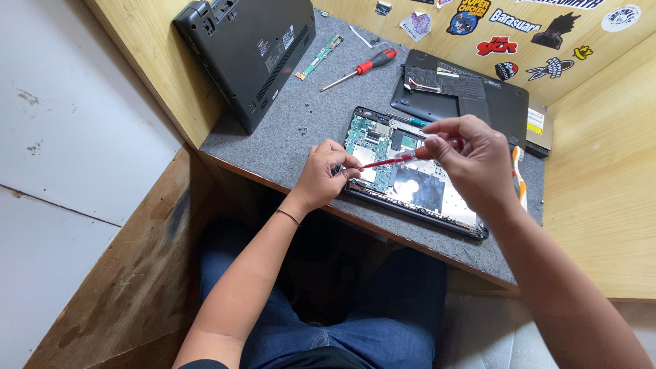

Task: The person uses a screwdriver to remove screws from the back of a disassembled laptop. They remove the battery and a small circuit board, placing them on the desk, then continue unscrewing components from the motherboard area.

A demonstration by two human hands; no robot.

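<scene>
An opened laptop base (pixel 437 198) with a green circuit board (pixel 372 140) exposed lies on the grey mat. My right hand (pixel 471 157) grips a red-handled screwdriver (pixel 396 161) whose shaft slants down to the left toward the board's near left corner. My left hand (pixel 324 174) rests at that corner, its fingertips pinched at the screwdriver's tip and the laptop's edge. What lies under the fingertips is hidden.
A black laptop (pixel 249 48) leans against the wooden wall at the left. A second red-and-black screwdriver (pixel 362 68), a small green board (pixel 319 57) and loose screws lie on the grey mat (pixel 301 130). A black bottom cover (pixel 465 92) sits behind, sticker-covered wall beyond.
</scene>
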